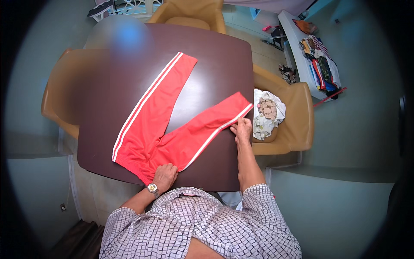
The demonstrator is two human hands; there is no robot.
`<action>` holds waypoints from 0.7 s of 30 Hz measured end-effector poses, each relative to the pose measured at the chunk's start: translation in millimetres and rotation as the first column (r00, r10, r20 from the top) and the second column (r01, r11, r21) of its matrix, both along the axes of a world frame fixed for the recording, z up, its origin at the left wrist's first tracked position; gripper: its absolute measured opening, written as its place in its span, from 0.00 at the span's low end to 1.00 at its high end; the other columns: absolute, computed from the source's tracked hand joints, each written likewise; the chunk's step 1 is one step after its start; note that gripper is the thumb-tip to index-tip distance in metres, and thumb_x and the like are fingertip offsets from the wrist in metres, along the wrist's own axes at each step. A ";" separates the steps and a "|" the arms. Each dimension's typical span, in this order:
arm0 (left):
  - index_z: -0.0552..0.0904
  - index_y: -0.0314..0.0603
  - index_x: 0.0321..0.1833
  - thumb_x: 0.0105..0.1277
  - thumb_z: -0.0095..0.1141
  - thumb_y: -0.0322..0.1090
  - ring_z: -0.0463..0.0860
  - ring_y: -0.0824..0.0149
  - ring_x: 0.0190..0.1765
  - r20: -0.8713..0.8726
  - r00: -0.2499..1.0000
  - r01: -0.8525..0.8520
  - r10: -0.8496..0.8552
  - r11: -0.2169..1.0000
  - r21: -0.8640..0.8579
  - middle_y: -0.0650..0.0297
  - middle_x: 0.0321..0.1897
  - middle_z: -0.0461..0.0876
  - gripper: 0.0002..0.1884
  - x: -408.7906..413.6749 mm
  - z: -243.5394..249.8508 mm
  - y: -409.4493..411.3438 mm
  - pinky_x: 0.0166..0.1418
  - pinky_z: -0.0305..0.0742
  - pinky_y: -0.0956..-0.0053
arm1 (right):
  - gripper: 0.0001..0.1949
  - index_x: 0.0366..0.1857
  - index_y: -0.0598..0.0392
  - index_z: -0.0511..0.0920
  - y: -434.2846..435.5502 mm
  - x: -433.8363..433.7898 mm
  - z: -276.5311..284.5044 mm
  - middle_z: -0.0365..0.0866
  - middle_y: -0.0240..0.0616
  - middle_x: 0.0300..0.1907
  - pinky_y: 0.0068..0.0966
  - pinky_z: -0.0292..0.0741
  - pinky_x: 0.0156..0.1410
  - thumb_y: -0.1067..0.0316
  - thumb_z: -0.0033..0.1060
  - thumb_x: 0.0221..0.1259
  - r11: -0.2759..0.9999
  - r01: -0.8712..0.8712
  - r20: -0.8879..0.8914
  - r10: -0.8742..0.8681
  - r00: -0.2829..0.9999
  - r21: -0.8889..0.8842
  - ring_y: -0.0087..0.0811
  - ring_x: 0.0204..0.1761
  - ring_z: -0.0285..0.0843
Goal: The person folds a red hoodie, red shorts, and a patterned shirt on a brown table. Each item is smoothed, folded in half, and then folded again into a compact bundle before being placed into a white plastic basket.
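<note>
Red track pants (pixel 190 132) with white side stripes lie spread on a dark brown table (pixel 207 42), their legs apart and pointing away from me. The elastic waistband (pixel 132 170) faces the near left edge. My left hand (pixel 166 176), with a wristwatch (pixel 152 187) on its wrist, rests on the cloth beside the waistband, fingers curled over it. Farther right, my right hand (pixel 243 129) pinches the striped outer edge of the right leg close to its hem. The left leg lies flat, with nobody touching it.
A tan armchair (pixel 296 119) on the right holds crumpled light cloths (pixel 268 113). Behind it, a white bench (pixel 292 42) carries stacks of folded clothes (pixel 320 64). Another armchair (pixel 190 22) stands at the far side. At the left, a blurred patch covers a chair (pixel 64 97).
</note>
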State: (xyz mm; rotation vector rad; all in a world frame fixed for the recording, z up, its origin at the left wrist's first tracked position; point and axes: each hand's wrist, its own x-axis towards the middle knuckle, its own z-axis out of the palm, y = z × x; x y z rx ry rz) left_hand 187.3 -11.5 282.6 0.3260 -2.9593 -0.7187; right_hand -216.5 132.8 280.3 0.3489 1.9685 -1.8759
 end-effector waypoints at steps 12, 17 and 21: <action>0.84 0.43 0.43 0.69 0.71 0.38 0.87 0.49 0.45 0.171 0.980 0.084 -0.098 0.992 0.090 0.56 0.38 0.84 0.10 40.2 9.1 -19.2 0.49 0.80 0.52 | 0.32 0.66 0.61 0.76 48.8 -1.4 -48.3 0.88 0.55 0.55 0.45 0.82 0.68 0.62 0.80 0.58 0.830 0.017 -0.255 0.152 0.955 0.557 0.56 0.58 0.89; 0.85 0.42 0.44 0.68 0.73 0.36 0.86 0.47 0.46 0.108 0.993 -0.063 0.044 0.980 0.187 0.54 0.39 0.85 0.10 52.8 29.4 -27.0 0.50 0.81 0.52 | 0.33 0.72 0.59 0.74 55.2 30.4 -31.0 0.80 0.58 0.65 0.51 0.74 0.75 0.66 0.77 0.62 0.589 0.236 -0.540 0.416 0.731 0.773 0.60 0.71 0.77; 0.84 0.39 0.44 0.69 0.72 0.33 0.85 0.45 0.47 -0.078 0.860 -0.492 0.504 0.861 0.130 0.53 0.40 0.84 0.09 68.1 43.2 -29.6 0.52 0.80 0.50 | 0.22 0.64 0.60 0.82 -3.9 100.5 6.8 0.82 0.52 0.63 0.49 0.73 0.77 0.70 0.72 0.67 0.683 -0.112 -0.571 0.679 0.461 0.722 0.55 0.68 0.77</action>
